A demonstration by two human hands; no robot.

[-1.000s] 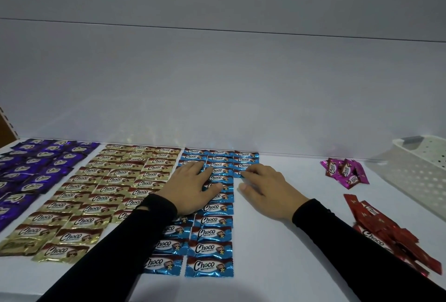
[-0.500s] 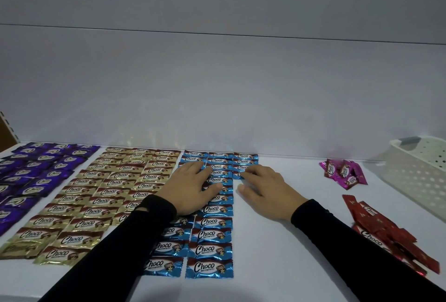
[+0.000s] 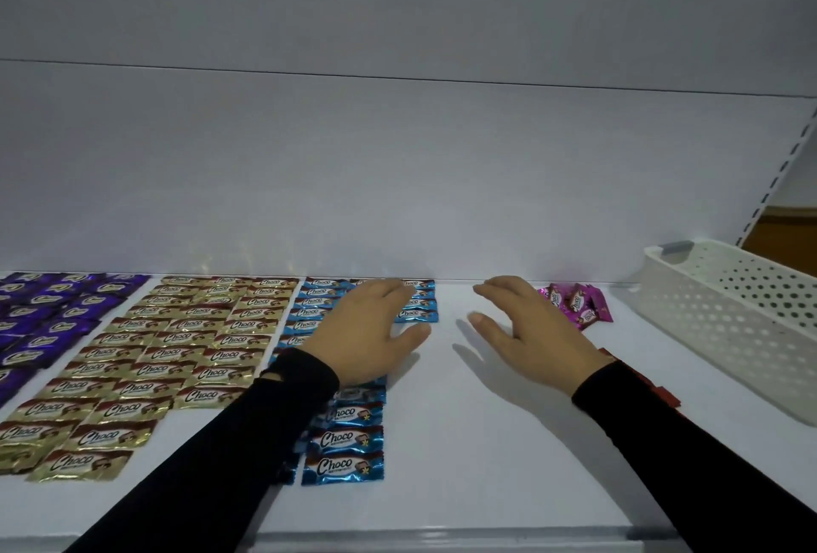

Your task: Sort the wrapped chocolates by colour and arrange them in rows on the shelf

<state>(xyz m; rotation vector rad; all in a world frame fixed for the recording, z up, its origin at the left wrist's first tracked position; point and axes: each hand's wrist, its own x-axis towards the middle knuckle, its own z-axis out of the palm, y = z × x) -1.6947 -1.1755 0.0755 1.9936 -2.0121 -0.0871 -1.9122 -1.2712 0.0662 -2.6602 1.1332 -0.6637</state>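
Wrapped chocolates lie in rows on the white shelf (image 3: 464, 442): purple ones (image 3: 48, 314) at far left, gold ones (image 3: 177, 344) beside them, blue ones (image 3: 349, 442) in the middle. My left hand (image 3: 367, 331) lies flat on the blue rows with fingers spread and hides several of them. My right hand (image 3: 526, 331) hovers over bare shelf to the right of the blue rows, fingers apart and empty. A small pile of pink chocolates (image 3: 579, 303) lies just behind my right hand. Red chocolates (image 3: 658, 389) peek out from under my right sleeve.
A white perforated plastic basket (image 3: 729, 318) stands at the right end of the shelf. The shelf's back wall rises right behind the rows. The front edge runs along the bottom of the view.
My right hand has left the blue rows and moved right, toward the pink pile. My left hand has slid slightly right across the blue rows. The camera has turned right.
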